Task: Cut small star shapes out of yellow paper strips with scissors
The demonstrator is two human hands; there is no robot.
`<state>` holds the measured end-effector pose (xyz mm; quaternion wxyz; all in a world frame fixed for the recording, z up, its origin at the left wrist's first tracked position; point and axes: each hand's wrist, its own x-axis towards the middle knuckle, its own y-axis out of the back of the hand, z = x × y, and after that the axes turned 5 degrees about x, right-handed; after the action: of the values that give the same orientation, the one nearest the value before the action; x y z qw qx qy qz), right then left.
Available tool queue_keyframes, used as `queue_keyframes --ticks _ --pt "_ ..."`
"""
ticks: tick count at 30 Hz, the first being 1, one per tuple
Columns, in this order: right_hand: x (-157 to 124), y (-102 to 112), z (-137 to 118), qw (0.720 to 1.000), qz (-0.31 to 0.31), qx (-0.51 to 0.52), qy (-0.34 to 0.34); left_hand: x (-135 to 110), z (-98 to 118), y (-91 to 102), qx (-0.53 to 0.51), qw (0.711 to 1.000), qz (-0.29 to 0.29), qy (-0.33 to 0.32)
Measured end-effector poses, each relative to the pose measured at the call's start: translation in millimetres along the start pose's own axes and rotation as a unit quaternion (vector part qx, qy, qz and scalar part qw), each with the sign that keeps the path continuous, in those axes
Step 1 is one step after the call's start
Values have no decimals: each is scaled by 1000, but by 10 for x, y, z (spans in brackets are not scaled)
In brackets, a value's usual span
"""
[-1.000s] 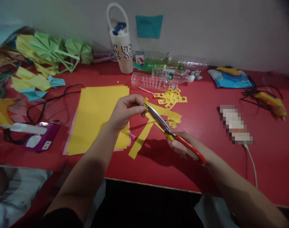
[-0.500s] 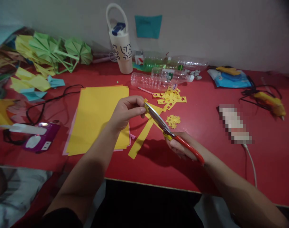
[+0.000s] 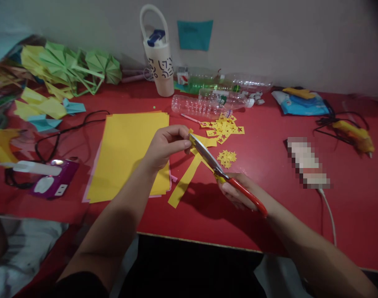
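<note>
My left hand [image 3: 168, 145] is closed in a pinch on a small yellow paper piece [image 3: 191, 131], its fingertips beside the scissor tips. In my right hand [image 3: 238, 192] are scissors [image 3: 209, 157] with red handles, their blades pointing up and left at the paper. The blades look nearly closed. Below the blades a long yellow paper strip [image 3: 184, 184] lies slanted on the table, and another short strip [image 3: 210, 142] shows behind them. Just right of the blades sits a small heap of yellow paper stars [image 3: 227, 158]. Farther back are yellow scraps with star-shaped holes [image 3: 224, 127].
A stack of yellow sheets [image 3: 127, 157] lies left on the red table [image 3: 288, 219]. Plastic bottles [image 3: 192, 105] and a white tumbler [image 3: 160, 66] stand or lie at the back. To the right are a phone [image 3: 307, 161] with its cable and a yellow glue gun [image 3: 355, 134].
The short yellow strip behind the blades has swung a little, its right end now reaching farther right. Both hands and the scissors stay almost in place.
</note>
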<state>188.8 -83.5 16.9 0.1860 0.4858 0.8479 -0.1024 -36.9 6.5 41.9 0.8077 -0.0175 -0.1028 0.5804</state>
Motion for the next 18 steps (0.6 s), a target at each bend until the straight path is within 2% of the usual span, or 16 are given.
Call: queue_keyframes --ticks 18 --pt "-10 6 -66 1000 16 -10 9 -7 13 3 -3 1000 6 -6"
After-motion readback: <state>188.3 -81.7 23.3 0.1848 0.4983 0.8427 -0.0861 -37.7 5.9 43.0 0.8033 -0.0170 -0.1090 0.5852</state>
